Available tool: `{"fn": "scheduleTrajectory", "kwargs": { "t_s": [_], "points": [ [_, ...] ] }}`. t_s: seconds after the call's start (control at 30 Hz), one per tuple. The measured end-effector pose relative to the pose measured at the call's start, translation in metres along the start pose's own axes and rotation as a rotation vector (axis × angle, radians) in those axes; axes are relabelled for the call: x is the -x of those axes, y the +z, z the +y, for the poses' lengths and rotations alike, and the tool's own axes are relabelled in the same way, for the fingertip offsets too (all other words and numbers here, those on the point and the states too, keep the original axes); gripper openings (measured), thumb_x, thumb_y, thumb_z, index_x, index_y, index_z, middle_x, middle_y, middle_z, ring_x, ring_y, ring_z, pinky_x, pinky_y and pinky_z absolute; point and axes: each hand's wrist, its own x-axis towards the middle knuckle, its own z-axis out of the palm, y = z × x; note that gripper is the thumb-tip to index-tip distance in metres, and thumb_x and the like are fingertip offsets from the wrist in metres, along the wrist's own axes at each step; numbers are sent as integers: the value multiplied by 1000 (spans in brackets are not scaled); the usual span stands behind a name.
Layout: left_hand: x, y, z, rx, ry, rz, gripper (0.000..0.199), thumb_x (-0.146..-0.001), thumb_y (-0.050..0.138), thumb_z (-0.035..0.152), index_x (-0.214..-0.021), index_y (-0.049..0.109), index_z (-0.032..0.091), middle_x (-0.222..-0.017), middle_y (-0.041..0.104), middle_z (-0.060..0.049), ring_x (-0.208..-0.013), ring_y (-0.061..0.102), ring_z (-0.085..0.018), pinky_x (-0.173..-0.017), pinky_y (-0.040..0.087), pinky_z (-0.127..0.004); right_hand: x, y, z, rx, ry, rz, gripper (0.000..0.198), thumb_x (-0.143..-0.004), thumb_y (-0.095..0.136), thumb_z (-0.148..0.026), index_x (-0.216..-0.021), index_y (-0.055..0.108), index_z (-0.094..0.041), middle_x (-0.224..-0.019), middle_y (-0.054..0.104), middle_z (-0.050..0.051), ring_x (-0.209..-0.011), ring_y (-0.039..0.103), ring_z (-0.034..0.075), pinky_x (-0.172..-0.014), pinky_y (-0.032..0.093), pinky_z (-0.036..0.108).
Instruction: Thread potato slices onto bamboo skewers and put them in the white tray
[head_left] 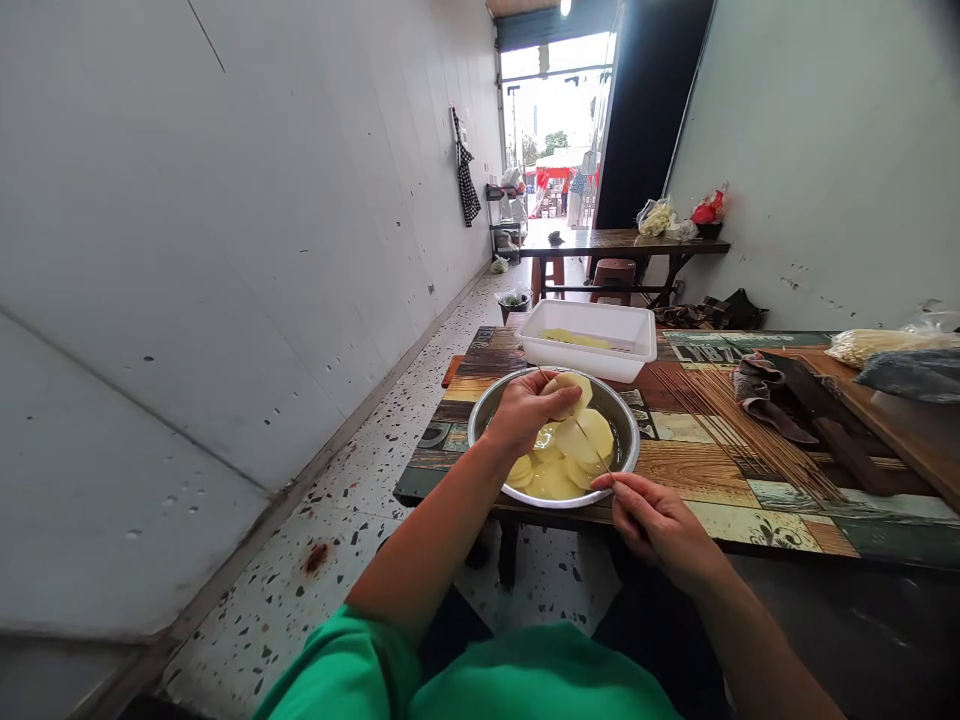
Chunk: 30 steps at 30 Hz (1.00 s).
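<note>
My left hand is closed over the bowl, its thumb and fingers gripping a pale yellow potato slice. Lower right, my right hand pinches the end of a thin wooden skewer. The skewer runs up toward the left hand, and another slice appears to be threaded on it. Below both hands is a round metal bowl with several potato slices lying in water. Where the skewer meets the left hand's slice is partly hidden by the fingers.
A white plastic tub with yellow slices stands behind the bowl. Loose skewers lie to the right, beside a crumpled cloth, a cleaver and a wooden board. Bagged food sits farther right. A wall runs along the left.
</note>
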Motion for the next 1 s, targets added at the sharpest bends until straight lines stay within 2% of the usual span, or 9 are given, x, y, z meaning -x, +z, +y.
{"fn": "scheduleTrajectory", "kwargs": {
  "t_s": [0.1, 0.2, 0.3, 0.43, 0.57, 0.7, 0.8, 0.9, 1.0],
  "points": [
    [-1, 0, 1, 25, -88, -43, 46, -45, 88, 26, -76, 57, 13, -66, 63, 1, -56, 58, -10, -56, 47, -24, 1, -1, -1, -115, 65, -233, 48, -92, 47, -52, -110, 64, -11, -41, 39, -10, -29, 23, 6, -31, 18, 19],
    [-3, 1, -5, -49, -53, 58, 40, -50, 84, 24, -75, 54, 14, -63, 62, 1, -52, 56, -10, -51, 44, -22, 1, 3, 0, 83, -104, -24, 41, -93, 48, -47, -106, 66, -12, -41, 35, -10, -33, 30, 7, -35, 24, 19],
    [-4, 3, -13, -84, 17, 171, 36, -56, 80, 21, -77, 51, 16, -61, 63, 0, -51, 58, -12, -51, 47, -24, 3, 11, 1, 438, -292, 188, 33, -93, 50, -39, -100, 71, -14, -52, 56, -1, -47, 54, 13, -45, 40, 22],
    [-2, 3, -16, 32, -62, 62, 42, -56, 81, 21, -81, 48, 16, -68, 66, -3, -60, 65, -18, -58, 53, -30, 6, 17, 7, 751, -471, 364, 32, -92, 47, -31, -100, 74, -15, -87, 77, 10, -72, 72, 23, -64, 53, 29],
    [-2, -1, -12, 47, -101, -12, 49, -50, 87, 22, -83, 52, 13, -72, 66, -4, -65, 67, -19, -62, 54, -30, 9, 19, 17, 882, -506, 456, 34, -92, 46, -29, -105, 74, -14, -95, 77, 13, -70, 74, 25, -60, 53, 30],
    [-2, -2, -9, 52, -128, -92, 46, -54, 87, 24, -85, 56, 11, -76, 68, -6, -69, 67, -17, -67, 54, -29, 9, 19, 10, 653, -428, 380, 35, -91, 48, -35, -101, 74, -13, -73, 74, 9, -60, 68, 20, -54, 48, 27],
    [1, -4, -5, 57, -173, -201, 46, -62, 83, 28, -98, 60, 12, -84, 70, -9, -77, 68, -18, -72, 54, -29, 6, 11, 0, 291, -169, 188, 39, -90, 52, -45, -99, 71, -13, -45, 48, -4, -38, 43, 10, -38, 30, 21],
    [3, -9, -3, 111, -203, -285, 52, -65, 82, 28, -109, 60, 14, -89, 71, -10, -85, 69, -20, -79, 54, -31, 2, 1, -5, -5, 6, 52, 42, -85, 58, -52, -98, 67, -13, -42, 32, -10, -35, 21, 5, -35, 14, 20],
    [-1, -15, -6, 157, -234, -291, 45, -74, 74, 36, -111, 63, 14, -93, 71, -12, -89, 68, -21, -81, 54, -32, 0, -4, -2, -168, 48, -12, 40, -84, 60, -51, -99, 65, -14, -41, 27, -12, -37, 12, 5, -35, 11, 20]
  ]
}}
